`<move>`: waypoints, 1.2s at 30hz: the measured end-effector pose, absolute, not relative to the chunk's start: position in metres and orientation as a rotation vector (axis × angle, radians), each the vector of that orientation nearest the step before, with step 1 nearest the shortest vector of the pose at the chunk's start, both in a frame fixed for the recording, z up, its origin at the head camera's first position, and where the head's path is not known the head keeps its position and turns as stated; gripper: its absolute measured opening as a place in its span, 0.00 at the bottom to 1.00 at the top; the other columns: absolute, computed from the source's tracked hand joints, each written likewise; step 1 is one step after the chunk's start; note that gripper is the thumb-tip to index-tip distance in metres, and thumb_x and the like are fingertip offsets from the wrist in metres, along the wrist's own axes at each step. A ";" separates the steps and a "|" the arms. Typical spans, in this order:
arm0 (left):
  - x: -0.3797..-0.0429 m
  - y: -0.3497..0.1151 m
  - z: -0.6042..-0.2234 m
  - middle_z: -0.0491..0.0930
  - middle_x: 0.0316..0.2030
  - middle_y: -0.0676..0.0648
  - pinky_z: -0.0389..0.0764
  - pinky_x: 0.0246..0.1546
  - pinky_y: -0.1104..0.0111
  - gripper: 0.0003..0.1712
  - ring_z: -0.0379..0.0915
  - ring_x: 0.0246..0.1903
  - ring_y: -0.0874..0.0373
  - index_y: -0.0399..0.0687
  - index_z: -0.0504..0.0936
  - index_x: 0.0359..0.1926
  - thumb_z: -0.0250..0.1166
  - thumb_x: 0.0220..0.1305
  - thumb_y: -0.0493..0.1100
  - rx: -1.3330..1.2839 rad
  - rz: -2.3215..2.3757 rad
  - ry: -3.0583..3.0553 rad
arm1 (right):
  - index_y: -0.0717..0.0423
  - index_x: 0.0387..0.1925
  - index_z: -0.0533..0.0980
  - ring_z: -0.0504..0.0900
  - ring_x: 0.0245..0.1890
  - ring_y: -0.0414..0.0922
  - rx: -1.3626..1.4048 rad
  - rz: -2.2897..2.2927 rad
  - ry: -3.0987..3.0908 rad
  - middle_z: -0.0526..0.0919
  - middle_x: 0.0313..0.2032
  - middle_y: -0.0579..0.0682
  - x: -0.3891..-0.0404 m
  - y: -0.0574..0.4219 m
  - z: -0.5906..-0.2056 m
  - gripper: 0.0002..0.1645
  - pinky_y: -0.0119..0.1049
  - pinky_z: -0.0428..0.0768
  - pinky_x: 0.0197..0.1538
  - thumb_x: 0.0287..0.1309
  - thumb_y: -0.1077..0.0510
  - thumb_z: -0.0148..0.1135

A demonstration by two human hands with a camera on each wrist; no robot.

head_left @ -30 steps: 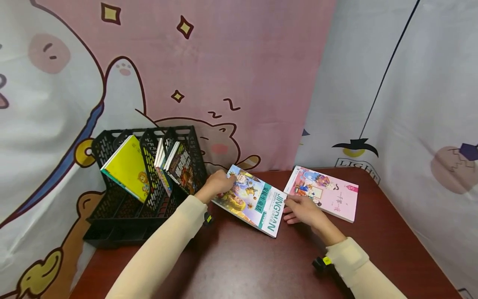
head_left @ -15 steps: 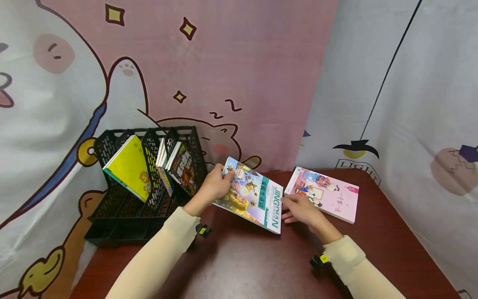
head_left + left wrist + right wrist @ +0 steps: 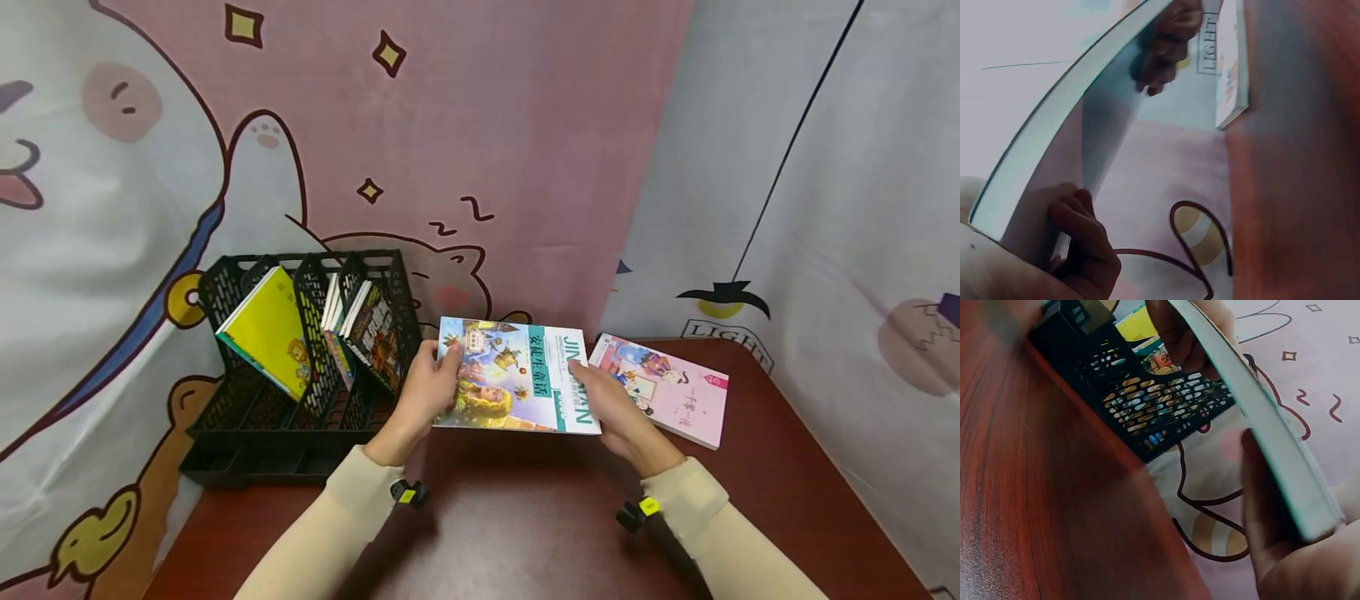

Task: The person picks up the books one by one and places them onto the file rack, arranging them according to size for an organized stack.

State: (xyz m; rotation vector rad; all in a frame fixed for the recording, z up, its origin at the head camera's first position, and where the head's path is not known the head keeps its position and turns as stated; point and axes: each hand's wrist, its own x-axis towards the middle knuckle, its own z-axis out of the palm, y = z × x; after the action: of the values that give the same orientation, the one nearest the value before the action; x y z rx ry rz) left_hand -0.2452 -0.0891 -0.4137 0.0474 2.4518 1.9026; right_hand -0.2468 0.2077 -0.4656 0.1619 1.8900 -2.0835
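Between the two hands is a storybook (image 3: 510, 379) with a colourful illustrated cover and a white-and-green title strip, lifted off the table. My left hand (image 3: 427, 387) grips its left end, thumb on the cover and fingers curled underneath, as the left wrist view shows on the book's underside (image 3: 1100, 140). At the other end, my right hand (image 3: 615, 408) holds the title side, thumb on top; its fingers are under the book (image 3: 1291, 481) in the right wrist view. Just behind the right hand, a pink book (image 3: 678, 400) lies flat on the table.
A black file rack (image 3: 247, 437) stands on the left of the dark red table (image 3: 510, 533). A yellow book (image 3: 273, 333) leans in one compartment, and several more, including a dark-covered book (image 3: 378, 337), stand in others. A printed curtain (image 3: 525, 167) hangs behind.
The storybook has risen from the table and turned from slanting to nearly level across. My right hand, earlier beside its lower right edge, now grips that end. The pink book has stayed put.
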 end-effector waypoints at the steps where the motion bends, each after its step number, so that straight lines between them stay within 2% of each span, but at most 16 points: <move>1: -0.244 -0.088 -0.416 0.73 0.31 0.48 0.68 0.16 0.65 0.24 0.59 0.13 0.59 0.43 0.66 0.70 0.52 0.89 0.55 0.038 1.915 2.449 | 0.62 0.76 0.64 0.93 0.38 0.39 0.163 -2.107 1.890 0.92 0.41 0.43 -0.247 0.207 -0.465 0.39 0.37 0.92 0.42 0.87 0.35 0.45; 6: -0.239 -0.086 -0.425 0.73 0.32 0.47 0.72 0.16 0.65 0.30 0.63 0.13 0.59 0.46 0.59 0.81 0.51 0.90 0.54 0.022 1.933 2.387 | 0.66 0.71 0.66 0.93 0.32 0.38 0.124 -2.153 1.925 0.92 0.35 0.41 -0.248 0.206 -0.466 0.35 0.35 0.92 0.37 0.89 0.38 0.44; 10: -0.241 -0.088 -0.427 0.75 0.33 0.45 0.79 0.19 0.63 0.30 0.68 0.14 0.58 0.46 0.59 0.79 0.53 0.89 0.53 0.026 1.886 2.349 | 0.66 0.71 0.66 0.93 0.32 0.38 0.093 -2.139 1.954 0.92 0.34 0.41 -0.248 0.210 -0.464 0.34 0.36 0.92 0.36 0.90 0.39 0.43; 13: -0.244 -0.094 -0.425 0.81 0.44 0.42 0.85 0.31 0.60 0.32 0.78 0.26 0.58 0.46 0.62 0.80 0.56 0.87 0.55 0.044 1.794 2.444 | 0.68 0.72 0.65 0.93 0.32 0.39 0.052 -2.112 1.965 0.92 0.35 0.42 -0.249 0.215 -0.461 0.35 0.37 0.92 0.37 0.90 0.40 0.43; 15: -0.248 -0.099 -0.421 0.82 0.51 0.39 0.84 0.41 0.58 0.35 0.79 0.36 0.56 0.48 0.63 0.83 0.58 0.86 0.56 0.072 1.718 2.529 | 0.68 0.73 0.64 0.93 0.32 0.39 0.031 -2.088 1.964 0.92 0.35 0.43 -0.251 0.220 -0.460 0.36 0.37 0.92 0.37 0.89 0.40 0.43; 17: -0.253 -0.106 -0.416 0.82 0.55 0.39 0.80 0.44 0.59 0.34 0.78 0.40 0.55 0.50 0.67 0.83 0.58 0.85 0.56 0.118 1.641 2.602 | 0.68 0.74 0.64 0.94 0.33 0.40 0.002 -2.059 1.956 0.93 0.36 0.43 -0.254 0.226 -0.459 0.38 0.38 0.93 0.37 0.89 0.39 0.45; 21: -0.268 -0.120 -0.407 0.85 0.55 0.39 0.84 0.38 0.60 0.25 0.79 0.35 0.52 0.49 0.82 0.73 0.58 0.86 0.55 0.278 1.579 2.551 | 0.67 0.76 0.64 0.94 0.35 0.41 -0.049 -1.991 1.929 0.93 0.39 0.45 -0.259 0.235 -0.460 0.40 0.39 0.93 0.39 0.87 0.36 0.48; 24: -0.281 -0.127 -0.403 0.86 0.50 0.48 0.86 0.39 0.62 0.23 0.78 0.34 0.58 0.51 0.89 0.65 0.58 0.87 0.57 0.401 1.464 2.459 | 0.66 0.77 0.63 0.94 0.36 0.42 -0.075 -1.957 1.908 0.93 0.40 0.46 -0.261 0.239 -0.463 0.41 0.39 0.93 0.39 0.87 0.36 0.49; 27: -0.290 -0.129 -0.403 0.77 0.34 0.53 0.78 0.38 0.63 0.26 0.66 0.28 0.60 0.48 0.90 0.49 0.57 0.86 0.62 0.533 1.276 2.368 | 0.66 0.77 0.63 0.95 0.37 0.43 -0.100 -1.916 1.901 0.93 0.41 0.48 -0.262 0.237 -0.464 0.40 0.40 0.94 0.40 0.87 0.37 0.51; 29: -0.293 -0.128 -0.404 0.67 0.28 0.51 0.72 0.38 0.61 0.31 0.59 0.27 0.58 0.41 0.84 0.40 0.55 0.87 0.64 0.627 1.165 2.304 | 0.66 0.77 0.64 0.95 0.38 0.43 -0.118 -1.881 1.900 0.93 0.42 0.48 -0.262 0.234 -0.464 0.40 0.40 0.94 0.41 0.87 0.38 0.52; 30: -0.293 -0.126 -0.405 0.72 0.31 0.54 0.74 0.41 0.61 0.31 0.64 0.30 0.60 0.42 0.84 0.42 0.54 0.86 0.65 0.660 1.123 2.285 | 0.66 0.78 0.63 0.95 0.39 0.44 -0.123 -1.867 1.898 0.93 0.42 0.49 -0.262 0.233 -0.463 0.40 0.41 0.94 0.42 0.86 0.38 0.53; 32: -0.292 -0.124 -0.406 0.79 0.38 0.51 0.78 0.46 0.57 0.32 0.72 0.36 0.57 0.40 0.84 0.48 0.52 0.87 0.65 0.714 1.080 2.237 | 0.66 0.77 0.65 0.95 0.38 0.44 -0.122 -1.848 1.901 0.94 0.42 0.49 -0.263 0.232 -0.461 0.39 0.41 0.94 0.42 0.86 0.39 0.54; 33: -0.291 -0.123 -0.407 0.83 0.47 0.50 0.81 0.54 0.55 0.31 0.77 0.45 0.57 0.43 0.85 0.57 0.52 0.88 0.65 0.726 1.077 2.221 | 0.66 0.76 0.66 0.95 0.38 0.44 -0.122 -1.848 1.898 0.94 0.42 0.49 -0.264 0.232 -0.459 0.39 0.41 0.94 0.42 0.85 0.38 0.54; 34: -0.290 -0.121 -0.408 0.84 0.57 0.50 0.81 0.61 0.54 0.31 0.79 0.55 0.58 0.45 0.84 0.67 0.51 0.88 0.64 0.734 1.088 2.206 | 0.65 0.76 0.67 0.95 0.38 0.44 -0.117 -1.851 1.900 0.94 0.41 0.49 -0.265 0.233 -0.458 0.39 0.41 0.94 0.42 0.85 0.38 0.55; 35: -0.289 -0.121 -0.409 0.83 0.58 0.49 0.81 0.65 0.53 0.31 0.78 0.55 0.58 0.47 0.81 0.72 0.50 0.89 0.63 0.738 1.104 2.201 | 0.64 0.74 0.69 0.95 0.38 0.43 -0.108 -1.866 1.898 0.94 0.41 0.48 -0.266 0.234 -0.456 0.38 0.41 0.94 0.42 0.85 0.37 0.54; 36: -0.287 -0.120 -0.409 0.82 0.64 0.50 0.79 0.70 0.52 0.32 0.78 0.62 0.60 0.49 0.77 0.77 0.50 0.89 0.62 0.731 1.132 2.201 | 0.63 0.72 0.71 0.95 0.37 0.43 -0.088 -1.889 1.894 0.94 0.40 0.48 -0.268 0.235 -0.455 0.38 0.41 0.94 0.41 0.85 0.36 0.54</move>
State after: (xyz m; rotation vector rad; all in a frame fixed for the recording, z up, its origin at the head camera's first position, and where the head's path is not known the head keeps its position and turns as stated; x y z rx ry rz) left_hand -0.2875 -0.1200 -0.4094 0.7312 2.2013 1.1324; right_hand -0.2675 0.2350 -0.4548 -0.0884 1.8940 -1.8887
